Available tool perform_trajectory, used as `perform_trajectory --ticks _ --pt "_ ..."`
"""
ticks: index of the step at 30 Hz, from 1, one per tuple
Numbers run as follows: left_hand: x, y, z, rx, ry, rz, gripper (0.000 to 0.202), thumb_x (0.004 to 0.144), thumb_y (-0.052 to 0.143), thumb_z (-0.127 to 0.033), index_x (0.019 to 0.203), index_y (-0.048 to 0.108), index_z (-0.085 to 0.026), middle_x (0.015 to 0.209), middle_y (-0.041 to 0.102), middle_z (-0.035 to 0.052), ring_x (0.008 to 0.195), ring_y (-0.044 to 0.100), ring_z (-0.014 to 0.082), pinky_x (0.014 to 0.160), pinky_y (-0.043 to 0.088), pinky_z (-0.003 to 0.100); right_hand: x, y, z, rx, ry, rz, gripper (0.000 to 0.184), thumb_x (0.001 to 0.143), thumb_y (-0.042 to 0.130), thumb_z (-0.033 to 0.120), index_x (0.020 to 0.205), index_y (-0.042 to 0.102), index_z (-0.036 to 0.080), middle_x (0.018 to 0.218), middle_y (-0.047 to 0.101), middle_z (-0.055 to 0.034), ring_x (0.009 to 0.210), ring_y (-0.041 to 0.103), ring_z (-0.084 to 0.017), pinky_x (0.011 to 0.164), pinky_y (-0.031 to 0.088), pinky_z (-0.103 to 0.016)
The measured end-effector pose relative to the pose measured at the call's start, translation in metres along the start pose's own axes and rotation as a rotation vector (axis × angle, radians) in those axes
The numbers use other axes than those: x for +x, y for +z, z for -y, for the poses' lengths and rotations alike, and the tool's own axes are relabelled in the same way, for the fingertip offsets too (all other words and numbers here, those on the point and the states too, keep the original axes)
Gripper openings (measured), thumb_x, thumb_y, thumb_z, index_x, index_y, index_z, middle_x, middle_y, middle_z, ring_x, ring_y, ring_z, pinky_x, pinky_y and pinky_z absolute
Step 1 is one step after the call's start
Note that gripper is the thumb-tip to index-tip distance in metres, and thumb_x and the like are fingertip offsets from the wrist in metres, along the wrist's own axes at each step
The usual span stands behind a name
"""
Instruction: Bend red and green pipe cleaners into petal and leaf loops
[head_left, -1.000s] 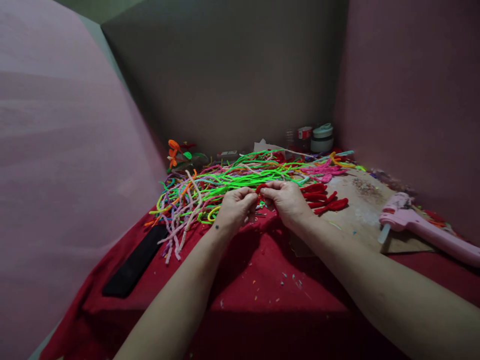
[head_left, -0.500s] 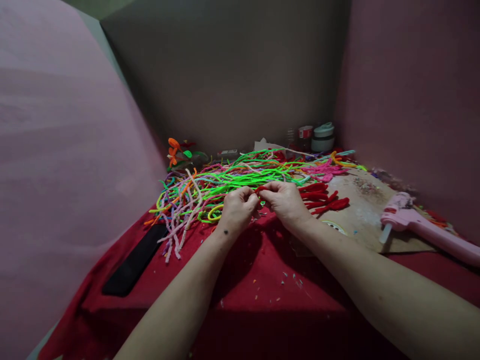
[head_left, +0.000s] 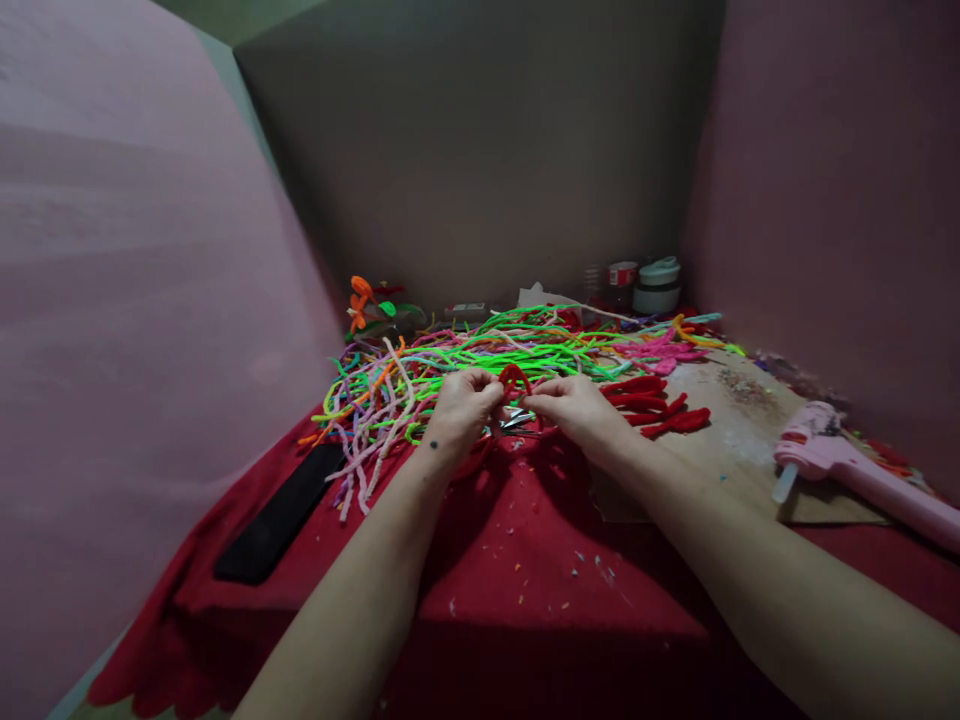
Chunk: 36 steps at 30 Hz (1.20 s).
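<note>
Between my two hands a red pipe cleaner (head_left: 514, 374) arches up in a small loop. My left hand (head_left: 466, 408) pinches it on one side, and my right hand (head_left: 568, 406) pinches the other with thumb and forefinger. Just below the loop, shiny metal scissors (head_left: 516, 421) lie partly hidden on the red cloth. Several bent red pipe cleaner pieces (head_left: 651, 402) lie to the right of my right hand. Behind both hands spreads a heap of loose pipe cleaners (head_left: 517, 345), mostly green, with pink, orange and yellow ones.
A pink glue gun (head_left: 825, 440) rests on a cardboard sheet (head_left: 739, 460) at right. On the left lies a black flat object (head_left: 281, 515). A lidded container (head_left: 657, 288) and an orange pipe cleaner flower (head_left: 360, 300) stand at the back. Scraps dot the red cloth (head_left: 517, 580).
My hands have moved slightly apart, and the red pipe cleaner now shows as a raised loop between them. The scissors beneath have come into sight. The view has shifted a little.
</note>
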<state>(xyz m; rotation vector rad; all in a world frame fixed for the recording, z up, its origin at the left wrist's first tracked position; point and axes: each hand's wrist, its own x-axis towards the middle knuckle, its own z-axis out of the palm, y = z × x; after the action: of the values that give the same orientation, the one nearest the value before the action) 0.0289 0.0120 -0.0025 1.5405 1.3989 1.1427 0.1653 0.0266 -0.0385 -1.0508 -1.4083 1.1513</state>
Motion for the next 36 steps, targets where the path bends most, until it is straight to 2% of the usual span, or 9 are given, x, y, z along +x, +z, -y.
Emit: perform_trajectory --ticks 3,9,12,17,22,26,28,32,36 --pt "0.003 -0.003 0.003 0.001 0.035 -0.005 0.008 0.067 0.05 -0.013 0.06 0.052 -0.014 0.043 0.055 -0.0034 0.031 0.047 0.0081 0.034 0.037 0.018 -0.002 0.0 0.001 -0.039 0.011 0.028 0.017 0.059 0.065 0.025 0.047 0.058 0.014 0.039 0.046 0.0043 0.037 0.037 -0.006 0.038 0.028 -0.021" --pt "0.001 0.001 0.006 0.116 0.11 -0.093 0.005 0.068 0.052 -0.02 0.067 0.054 -0.015 0.051 0.057 -0.0025 0.044 0.055 0.0106 0.037 0.037 0.017 -0.007 0.0 0.013 0.487 0.05 0.019 0.013 0.06 0.065 0.021 0.062 0.054 0.015 0.054 0.061 -0.0003 0.042 0.053 -0.009 0.045 0.047 -0.025" --pt "0.001 0.003 0.009 0.155 0.142 -0.098 0.006 0.067 0.051 -0.02 0.067 0.055 -0.016 0.055 0.057 -0.0019 0.046 0.055 0.0102 0.038 0.036 0.017 -0.007 0.0 0.015 0.56 -0.029 -0.012 0.016 0.061 0.066 0.021 0.067 0.051 0.016 0.054 0.062 0.001 0.041 0.054 -0.01 0.044 0.048 -0.025" --pt "0.002 0.004 0.011 0.161 0.16 -0.095 0.005 0.065 0.049 -0.016 0.067 0.053 -0.017 0.053 0.054 -0.0027 0.043 0.053 0.0107 0.037 0.035 0.018 -0.008 0.002 0.015 0.429 -0.147 -0.056 0.015 0.065 0.063 0.024 0.069 0.051 0.016 0.054 0.061 0.0019 0.04 0.054 -0.01 0.044 0.047 -0.024" --pt "0.004 0.005 0.013 0.184 0.174 -0.084 0.007 0.064 0.049 -0.015 0.069 0.053 -0.017 0.054 0.054 -0.0029 0.045 0.051 0.0104 0.042 0.037 0.02 -0.012 0.004 0.015 0.168 -0.219 -0.109 0.009 0.069 0.058 0.023 0.066 0.052 0.017 0.053 0.059 0.0024 0.041 0.053 -0.01 0.045 0.044 -0.024" --pt "0.005 0.005 0.017 0.344 0.305 -0.173 0.004 0.064 0.051 -0.016 0.067 0.052 -0.018 0.058 0.053 -0.0024 0.052 0.049 0.0101 0.051 0.036 0.02 -0.017 0.006 0.013 -0.102 -0.332 -0.152 0.008 0.073 0.053 0.022 0.066 0.055 0.018 0.053 0.057 0.0013 0.047 0.052 -0.011 0.05 0.04 -0.024" --pt "0.005 0.006 0.017 0.45 0.37 -0.224 0.003 0.064 0.052 -0.015 0.064 0.05 -0.018 0.059 0.052 -0.0023 0.055 0.047 0.0101 0.054 0.035 0.021 -0.018 0.008 0.012 -0.166 -0.374 -0.154 0.009 0.073 0.053 0.022 0.067 0.057 0.017 0.055 0.057 0.0008 0.05 0.05 -0.011 0.051 0.039 -0.024" --pt "0.003 0.008 0.016 0.534 0.403 -0.237 0.003 0.064 0.053 -0.014 0.063 0.052 -0.017 0.06 0.052 -0.0019 0.056 0.045 0.01 0.056 0.034 0.022 -0.015 0.008 0.01 -0.085 -0.317 -0.109 0.011 0.071 0.055 0.024 0.064 0.056 0.016 0.052 0.055 0.0018 0.049 0.049 -0.011 0.049 0.037 -0.023" --pt "0.005 0.006 0.016 0.319 0.305 -0.133 0.004 0.065 0.053 -0.017 0.067 0.057 -0.015 0.059 0.054 -0.0022 0.055 0.049 0.0098 0.051 0.036 0.02 -0.009 0.005 0.009 0.03 -0.216 -0.09 0.015 0.066 0.059 0.028 0.059 0.055 0.015 0.048 0.052 0.003 0.046 0.046 -0.01 0.046 0.035 -0.023"
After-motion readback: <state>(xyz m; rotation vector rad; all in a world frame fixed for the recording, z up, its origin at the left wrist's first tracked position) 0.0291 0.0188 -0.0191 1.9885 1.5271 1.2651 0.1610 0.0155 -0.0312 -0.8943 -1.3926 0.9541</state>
